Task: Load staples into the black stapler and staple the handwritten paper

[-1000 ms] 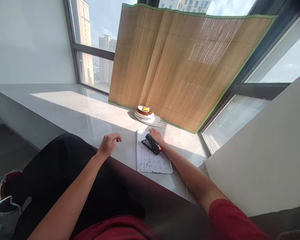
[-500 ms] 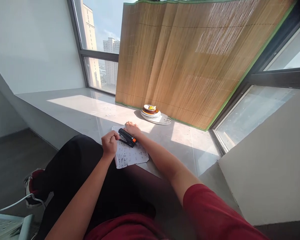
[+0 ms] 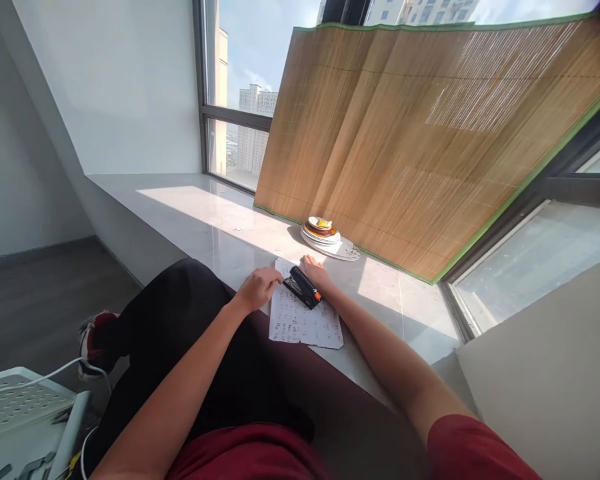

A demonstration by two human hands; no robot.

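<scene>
A black stapler [image 3: 304, 288] with an orange mark at one end rests on a white sheet of paper [image 3: 305, 328] covered in handwriting. My left hand [image 3: 258, 290] is at the sheet's left edge, fingers curled together and their tips at the stapler's left end. Whether anything is pinched in them is too small to tell. Beyond the stapler, my right hand [image 3: 316, 271] lies flat at the sheet's top right, fingers stretched forward, its wrist beside the stapler's orange end.
Behind the paper, a stack of plates [image 3: 321, 232] stands on an oval white plate [image 3: 347, 251] on the tiled sill [image 3: 180, 213]. A bamboo mat [image 3: 380, 147] leans against the window. At lower left is a perforated pale rack [image 3: 25, 407] with a white cable [image 3: 45, 380].
The view has swung left, so everything sits further right. My left hand has turned from an upright fist to a lower pose, its fingers pointing at the stapler. My right hand still lies flat.
</scene>
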